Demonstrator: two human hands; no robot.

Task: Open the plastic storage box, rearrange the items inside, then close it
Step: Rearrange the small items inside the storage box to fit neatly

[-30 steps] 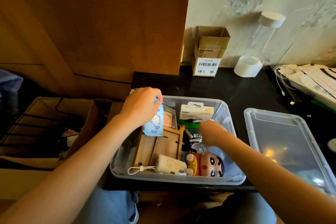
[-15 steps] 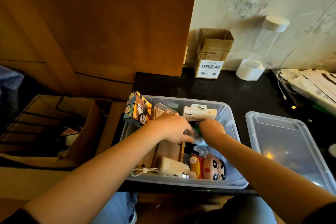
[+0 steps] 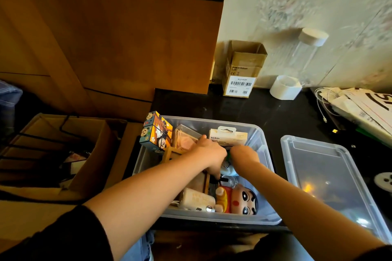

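The clear plastic storage box (image 3: pixel 262 144) sits open at the near edge of the black table (image 3: pixel 275 112), its see-through walls showing a crowd of things inside: a panda-printed cube (image 3: pixel 156 131) perched at the far left corner, a white Belkin package (image 3: pixel 228 136) against the back wall, a wooden frame (image 3: pixel 169 154), a cream charger (image 3: pixel 198 199) and a cartoon boy figure (image 3: pixel 239 199) along the front. My left hand (image 3: pixel 209 153) and my right hand (image 3: pixel 244 152) are both down in the middle of the box, close together over a pale blue item (image 3: pixel 228 167), and I cannot tell whether either one is gripping anything, since the fingers are hidden. The box's clear lid (image 3: pixel 331 176) lies flat on the table just to the right of it.
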